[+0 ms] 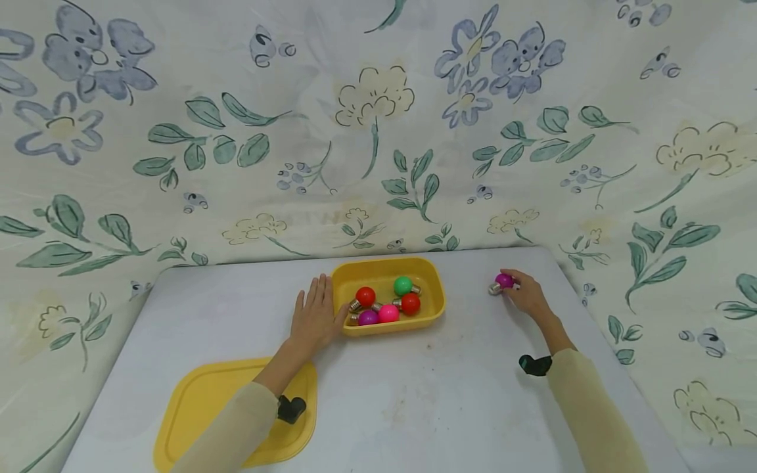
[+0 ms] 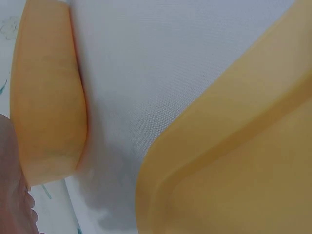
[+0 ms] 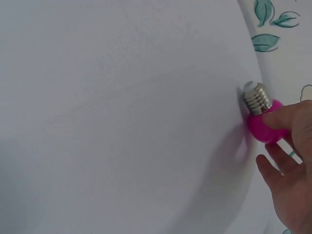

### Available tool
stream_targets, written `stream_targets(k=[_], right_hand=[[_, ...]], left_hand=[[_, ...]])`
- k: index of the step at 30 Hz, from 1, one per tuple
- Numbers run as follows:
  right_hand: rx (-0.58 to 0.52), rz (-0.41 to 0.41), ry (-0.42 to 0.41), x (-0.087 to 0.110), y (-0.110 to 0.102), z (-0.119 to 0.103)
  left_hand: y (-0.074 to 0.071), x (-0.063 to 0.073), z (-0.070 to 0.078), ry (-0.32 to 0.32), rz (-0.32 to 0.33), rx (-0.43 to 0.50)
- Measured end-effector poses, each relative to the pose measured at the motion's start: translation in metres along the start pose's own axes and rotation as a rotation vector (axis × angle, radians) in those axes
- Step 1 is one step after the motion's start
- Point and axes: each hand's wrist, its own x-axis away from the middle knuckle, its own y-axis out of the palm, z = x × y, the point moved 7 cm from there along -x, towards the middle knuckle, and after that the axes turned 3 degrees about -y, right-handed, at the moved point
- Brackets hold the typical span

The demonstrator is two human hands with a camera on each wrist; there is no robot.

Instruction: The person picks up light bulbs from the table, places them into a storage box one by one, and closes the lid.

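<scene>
At the table's far right, my right hand (image 1: 528,297) pinches a magenta light bulb (image 1: 504,281) between thumb and fingers. In the right wrist view the bulb (image 3: 265,124) has its silver screw base pointing up and away from the right hand (image 3: 290,165). My left hand (image 1: 313,318) rests with fingers straight against the left side of a yellow tub (image 1: 437,299). Several round bulbs lie in that tub: a green one (image 1: 403,286), a red one (image 1: 365,297), another red one (image 1: 411,303), a pink one (image 1: 388,313) and a purple one (image 1: 368,318).
A yellow lid (image 1: 201,401) lies flat at the front left of the white table (image 1: 414,401), partly under the left forearm. Behind the table hangs a flower-patterned cloth (image 1: 331,164). Small brownish marks show on the tabletop.
</scene>
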Motion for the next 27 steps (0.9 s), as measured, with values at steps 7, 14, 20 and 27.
stream_targets(k=[7, 14, 20, 27], right_hand=[[-0.034, 0.001, 0.035, 0.003, 0.0, 0.003], [-0.053, 0.035, -0.015, 0.005, -0.004, -0.005], [-0.072, 0.054, -0.051, 0.006, -0.01, -0.022], [-0.102, 0.075, -0.107, 0.001, -0.011, -0.046]], left_hand=[[0.0, 0.0, 0.001, 0.0, -0.004, -0.011], [-0.002, 0.0, 0.001, -0.005, -0.011, 0.002], [-0.002, -0.001, 0.0, -0.002, -0.008, -0.004], [-0.002, -0.002, 0.0, 0.002, -0.012, 0.001]])
